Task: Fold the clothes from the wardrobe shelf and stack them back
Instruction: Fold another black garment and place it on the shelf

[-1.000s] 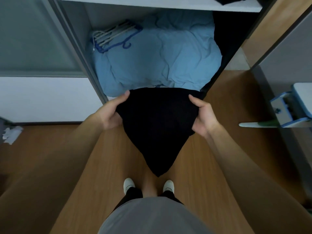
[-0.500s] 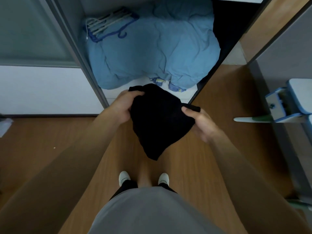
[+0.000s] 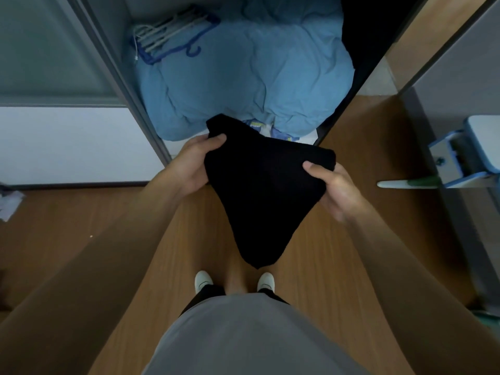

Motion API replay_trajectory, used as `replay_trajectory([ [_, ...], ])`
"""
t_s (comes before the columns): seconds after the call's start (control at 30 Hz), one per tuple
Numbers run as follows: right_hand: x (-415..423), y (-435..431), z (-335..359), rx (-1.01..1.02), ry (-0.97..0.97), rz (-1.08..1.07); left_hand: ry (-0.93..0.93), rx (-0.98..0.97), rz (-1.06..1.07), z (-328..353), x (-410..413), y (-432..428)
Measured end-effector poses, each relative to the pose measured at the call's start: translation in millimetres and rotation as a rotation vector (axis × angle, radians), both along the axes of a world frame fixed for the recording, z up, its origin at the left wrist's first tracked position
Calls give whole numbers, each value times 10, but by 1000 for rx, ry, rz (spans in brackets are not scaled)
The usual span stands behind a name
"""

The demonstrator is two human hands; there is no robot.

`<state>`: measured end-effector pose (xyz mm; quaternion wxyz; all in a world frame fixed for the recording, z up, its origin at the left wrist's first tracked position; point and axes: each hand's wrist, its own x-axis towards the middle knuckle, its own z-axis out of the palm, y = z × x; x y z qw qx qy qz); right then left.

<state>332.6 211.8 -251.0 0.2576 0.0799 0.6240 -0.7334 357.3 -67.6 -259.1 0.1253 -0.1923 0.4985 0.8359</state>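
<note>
At the bottom centre, white shoes (image 3: 203,280) are seen on the wooden floor (image 3: 324,266). Above them, at mid-frame, a black garment (image 3: 265,196) is held in the air, its lower end hanging to a point. Its left edge is clamped by the left hand (image 3: 194,163) and its right edge by the right hand (image 3: 332,188), thumbs on top, fingers mostly hidden beneath. It is judged light, soft and limp, best taken at its upper corners. Beyond, at the upper centre, a blue duvet (image 3: 243,77) fills the wardrobe, with hangers (image 3: 167,36) laid on it.

Nothing legible anywhere: no label, brand or number. Only blurred yellow-and-blue print on a patterned fabric (image 3: 281,134) under the blue bedding (image 3: 257,77), too small to read.
</note>
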Motion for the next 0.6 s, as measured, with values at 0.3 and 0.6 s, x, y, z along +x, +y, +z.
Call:
replay_trajectory([
  [0.3, 52, -63, -51, -70, -127, -116, -94, -212, 0, -206, 33, 64],
  [0.6, 52, -185, 25, -39, -71, -92, -45, -265, -66, -172, -22, 35],
])
